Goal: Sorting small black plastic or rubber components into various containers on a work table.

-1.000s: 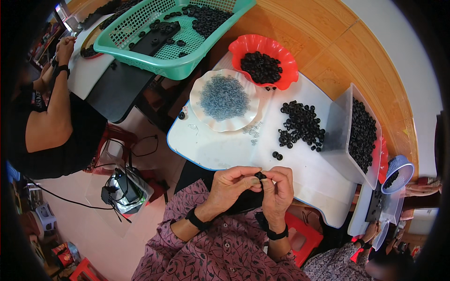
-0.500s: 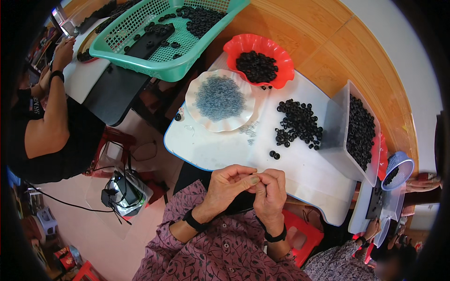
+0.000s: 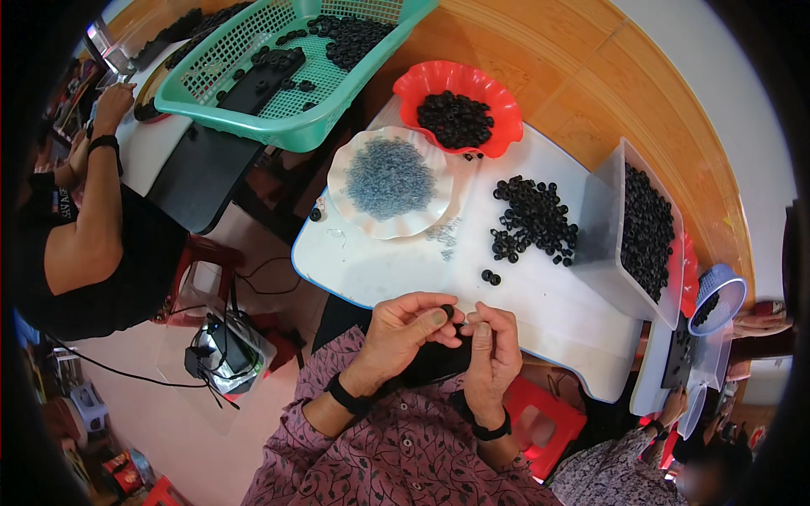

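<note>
My left hand (image 3: pixel 398 336) pinches a small black round part (image 3: pixel 448 311) between thumb and fingers, just off the near edge of the white table (image 3: pixel 371 277). Close beside it, my right hand (image 3: pixel 493 361) has thumb and forefinger pressed together; what they hold, if anything, is too small to make out. A loose pile of black round parts (image 3: pixel 533 221) lies on the table ahead, with a pair (image 3: pixel 491 277) apart from it. To their left, a white wavy-rimmed plate (image 3: pixel 344 196) carries a heap of tiny clear bluish pieces (image 3: pixel 390 177); some are scattered beside it.
A red wavy bowl (image 3: pixel 508 114) and a clear plastic bin (image 3: pixel 601 228) hold more black parts. The green basket (image 3: pixel 291 133) stands at the back left. One co-worker (image 3: pixel 93 244) sits at left, another (image 3: pixel 603 476) at lower right. A red stool (image 3: pixel 540 422) is beside me.
My hands have drawn slightly apart, the right moving a little rightward. The black part between my left fingers now shows. The view has shifted slightly.
</note>
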Motion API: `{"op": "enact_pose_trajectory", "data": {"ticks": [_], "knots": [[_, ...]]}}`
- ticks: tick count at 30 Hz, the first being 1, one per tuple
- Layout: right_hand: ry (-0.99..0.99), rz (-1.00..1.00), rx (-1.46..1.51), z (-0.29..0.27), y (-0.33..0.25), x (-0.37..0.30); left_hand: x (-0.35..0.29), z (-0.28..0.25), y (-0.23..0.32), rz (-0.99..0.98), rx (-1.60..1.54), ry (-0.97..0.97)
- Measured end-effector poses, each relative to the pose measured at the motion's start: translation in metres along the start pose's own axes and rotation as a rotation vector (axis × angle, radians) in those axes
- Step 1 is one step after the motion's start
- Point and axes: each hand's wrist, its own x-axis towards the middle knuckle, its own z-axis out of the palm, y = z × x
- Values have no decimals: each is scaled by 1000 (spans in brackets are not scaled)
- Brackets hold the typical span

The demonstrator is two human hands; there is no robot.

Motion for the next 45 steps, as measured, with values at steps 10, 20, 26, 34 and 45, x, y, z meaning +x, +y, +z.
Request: {"op": "enact_pose_trajectory", "data": {"ticks": [10,20,26,34,45], "knots": [[-177,1,-19,25,-22,0,-5,3,9,0,-159,-115],[-61,102,33,47,-17,4,-7,4,8,33,-125,-58],[-9,111,101,51,-20,6,-7,6,3,84,-164,-62],[22,146,124,50,-23,7,-8,7,2,85,-38,-26],[-21,108,115,47,-19,7,-5,8,7,68,-139,-89]]}}
